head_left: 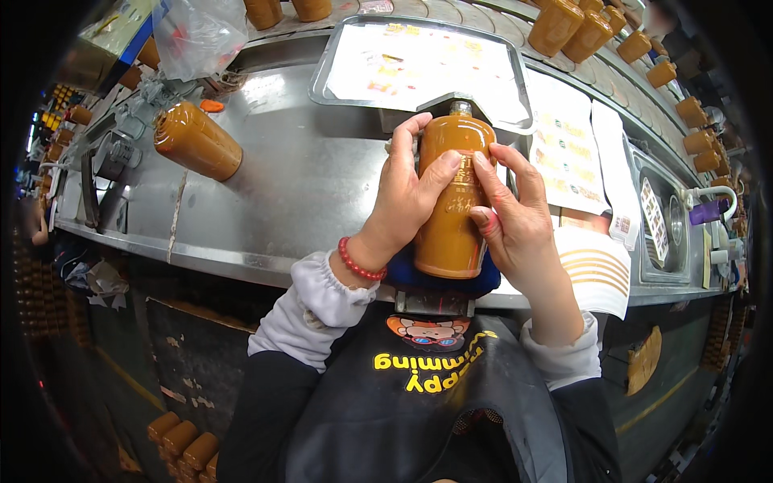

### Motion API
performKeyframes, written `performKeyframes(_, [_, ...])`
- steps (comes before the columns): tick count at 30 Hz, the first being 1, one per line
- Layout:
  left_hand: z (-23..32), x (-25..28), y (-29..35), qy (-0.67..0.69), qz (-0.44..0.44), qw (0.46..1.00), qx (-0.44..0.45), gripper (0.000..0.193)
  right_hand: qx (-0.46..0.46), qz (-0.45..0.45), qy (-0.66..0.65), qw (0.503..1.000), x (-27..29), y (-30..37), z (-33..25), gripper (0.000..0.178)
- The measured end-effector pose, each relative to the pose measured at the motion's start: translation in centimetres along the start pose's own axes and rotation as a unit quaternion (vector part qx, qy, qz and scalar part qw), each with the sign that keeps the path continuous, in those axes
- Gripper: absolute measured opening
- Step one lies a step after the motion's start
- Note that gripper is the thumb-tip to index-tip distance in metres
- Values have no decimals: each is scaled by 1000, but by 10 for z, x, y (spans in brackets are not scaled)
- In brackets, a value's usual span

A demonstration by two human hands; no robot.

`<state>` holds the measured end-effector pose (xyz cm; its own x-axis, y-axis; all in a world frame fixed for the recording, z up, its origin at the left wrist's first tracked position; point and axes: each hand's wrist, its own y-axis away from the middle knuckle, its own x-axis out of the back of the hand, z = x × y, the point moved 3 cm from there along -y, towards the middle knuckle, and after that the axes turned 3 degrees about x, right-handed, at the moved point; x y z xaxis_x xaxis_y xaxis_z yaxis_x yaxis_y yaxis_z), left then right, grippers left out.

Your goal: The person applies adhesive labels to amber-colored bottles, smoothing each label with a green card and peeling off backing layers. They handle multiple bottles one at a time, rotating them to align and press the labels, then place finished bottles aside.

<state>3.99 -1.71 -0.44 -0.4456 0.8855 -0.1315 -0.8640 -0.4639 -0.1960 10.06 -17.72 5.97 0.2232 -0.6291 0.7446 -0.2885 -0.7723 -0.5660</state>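
A glossy brown bottle [448, 251] with a short clear neck and gold lettering lies in front of me, its neck pointing away. Beneath it a dark blue pad [400, 272] shows at the table's near edge. My left hand [400, 197] wraps the bottle's left side, its thumb flat on the lettering. From the right, my right hand [519, 221] grips the bottle, with fingertips on the lettering and the thumb lower down. Just beyond the neck, a metal tray [320, 87] carries white sheets with small coloured prints.
Another brown bottle [199, 143] lies on the metal table [278, 161] at left, near an orange scrap [212, 105]. Printed sheets [564, 137] and a stack of gold-striped paper [592, 270] sit right, before a sink [672, 213]. Several bottles [555, 26] stand on the far conveyor.
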Motion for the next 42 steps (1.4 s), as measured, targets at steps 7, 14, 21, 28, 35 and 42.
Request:
performKeyframes(7, [1, -2, 2, 5, -9, 1000, -4, 61, 1, 4, 8, 1000, 0, 2, 1, 46])
performKeyframes(14, [0, -3, 7, 16, -28, 999, -3, 71, -13, -8, 15, 1000, 2, 7, -2, 48])
performKeyframes(21, [0, -4, 13, 2, -38, 999, 4, 76, -11, -23, 7, 1000, 3, 12, -5, 49])
performKeyframes(28, [-2, -5, 12, 13, -18, 1000, -3, 80, -24, -33, 25, 999, 5, 9, -7, 48])
performKeyframes(35, [-1, -8, 13, 27, -5, 1000, -5, 82, -15, -26, 28, 999, 4, 11, -4, 50])
performKeyframes(42, [2, -8, 20, 61, -10, 998, -7, 74, -17, -34, 28, 999, 7, 12, -9, 52])
